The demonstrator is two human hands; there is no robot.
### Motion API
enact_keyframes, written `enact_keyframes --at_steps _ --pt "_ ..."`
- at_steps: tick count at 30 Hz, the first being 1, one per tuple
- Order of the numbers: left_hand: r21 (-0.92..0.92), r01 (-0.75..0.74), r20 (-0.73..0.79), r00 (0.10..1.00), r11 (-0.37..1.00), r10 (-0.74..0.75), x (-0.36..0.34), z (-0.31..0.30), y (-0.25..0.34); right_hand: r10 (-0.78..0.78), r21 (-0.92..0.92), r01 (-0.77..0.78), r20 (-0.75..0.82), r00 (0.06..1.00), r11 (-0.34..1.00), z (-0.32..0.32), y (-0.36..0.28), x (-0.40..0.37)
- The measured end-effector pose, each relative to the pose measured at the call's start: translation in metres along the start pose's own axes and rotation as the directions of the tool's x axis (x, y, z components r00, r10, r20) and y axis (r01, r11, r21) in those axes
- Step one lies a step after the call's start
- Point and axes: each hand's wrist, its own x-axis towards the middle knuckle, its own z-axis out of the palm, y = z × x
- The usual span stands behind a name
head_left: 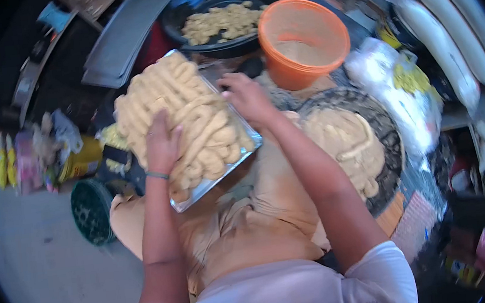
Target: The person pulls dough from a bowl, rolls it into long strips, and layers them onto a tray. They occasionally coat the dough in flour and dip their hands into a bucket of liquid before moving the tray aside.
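A metal tray [221, 177] lies tilted across my lap, heaped with long pale ropes of dough [191, 112]. On top of the dough rests my left hand [163, 143], its fingers apart and a thin band round the wrist. My right hand [244, 97] is at the tray's right edge, fingers spread and slightly bent, with nothing visible in it. To the right, a round dark tray [391, 136] holds a large mass of dough [342, 141] with a rope of dough on it.
Beyond the metal tray stand an orange bucket [304, 38] with powder inside and a black basin [214, 49] of small dough pieces. A green basket [92, 211] is at the left. Long white filled bags [438, 42] and plastic bags [406, 104] lie at the right.
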Motion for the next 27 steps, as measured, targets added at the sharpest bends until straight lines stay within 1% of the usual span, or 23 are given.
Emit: enact_keyframes --at_steps 1,3,4,5,7,9,10,11,12,13,14,17,18,21,22,23,24,25,26,27 --pt "-0.015 -0.034 -0.106 0.994 0.999 0.032 0.004 0.006 0.011 0.007 -0.023 -0.007 0.005 1.0 1.0 -0.009 0.002 -0.007" --pt "0.134 -0.151 0.007 0.988 0.979 0.152 0.008 0.021 0.015 0.08 0.053 -0.075 -0.102 0.992 0.996 -0.027 0.023 -0.029" --pt "0.243 -0.138 0.18 0.979 0.96 0.095 0.008 0.034 0.011 0.109 0.103 -0.094 -0.147 0.983 0.99 -0.035 0.035 -0.043" --pt "0.197 -0.103 0.175 0.982 0.975 0.068 0.008 0.036 0.012 0.138 0.016 -0.138 -0.25 0.958 0.99 -0.049 0.049 -0.057" --pt "0.121 -0.029 0.167 0.986 0.992 0.008 0.014 0.032 0.021 0.156 -0.131 -0.239 -0.453 0.878 0.962 -0.081 0.083 -0.094" --pt "0.091 -0.064 0.106 0.993 0.994 0.054 0.019 0.031 0.049 0.355 -0.095 -0.502 -0.594 0.722 0.86 -0.109 0.147 -0.156" --pt "0.078 -0.079 0.073 0.995 0.994 0.074 0.022 0.032 0.064 0.348 -0.177 -0.63 -0.707 0.616 0.756 -0.118 0.188 -0.2" --pt "0.01 -0.135 0.07 0.988 0.991 0.134 0.026 0.036 0.078 0.526 -0.028 -0.855 -0.777 0.345 0.518 -0.127 0.222 -0.241" --pt "-0.057 -0.19 0.063 0.979 0.98 0.193 0.032 0.042 0.093 0.593 0.01 -0.967 -0.791 0.149 0.255 -0.137 0.255 -0.287" --pt "-0.124 -0.242 0.053 0.967 0.962 0.25 0.038 0.047 0.111 0.626 0.21 -0.972 -0.774 -0.1 0.104 -0.15 0.253 -0.311" --pt "-0.158 -0.298 0.046 0.95 0.941 0.309 0.044 0.051 0.136 0.62 0.399 -0.916 -0.706 -0.341 -0.049 -0.155 0.248 -0.328" --pt "-0.16 -0.402 0.081 0.905 0.902 0.418 0.057 0.081 0.189 0.765 0.317 -0.932 -0.552 -0.331 -0.174 -0.132 0.261 -0.363" --pt "-0.159 -0.429 0.099 0.889 0.889 0.446 0.058 0.091 0.206 0.787 0.281 -0.954 -0.564 -0.251 -0.103 -0.126 0.243 -0.351" --pt "-0.169 -0.515 0.161 0.827 0.841 0.539 0.059 0.121 0.257 0.775 -0.008 -0.999 -0.631 -0.024 -0.037 -0.123 0.238 -0.333" --pt "-0.179 -0.54 0.189 0.801 0.822 0.568 0.057 0.132 0.269 0.809 0.084 -0.975 -0.576 0.12 0.205 -0.124 0.243 -0.329" --pt "-0.235 -0.532 0.203 0.792 0.814 0.576 0.055 0.148 0.276 0.798 0.187 -0.884 -0.536 0.274 0.429 -0.127 0.249 -0.323" --pt "-0.29 -0.521 0.216 0.781 0.803 0.585 0.052 0.166 0.281 0.746 0.289 -0.732 -0.513 0.425 0.616 -0.128 0.253 -0.32" --pt "-0.336 -0.49 0.253 0.776 0.805 0.578 0.049 0.18 0.285 0.711 0.25 -0.698 -0.483 0.511 0.671 -0.132 0.234 -0.303" --pt "-0.38 -0.456 0.29 0.768 0.805 0.572 0.046 0.193 0.289 0.669 0.212 -0.658 -0.449 0.592 0.723 -0.142 0.201 -0.275" --pt "-0.421 -0.42 0.328 0.756 0.804 0.566 0.043 0.206 0.289 0.696 0.32 -0.618 -0.307 0.649 0.718 -0.148 0.177 -0.26"
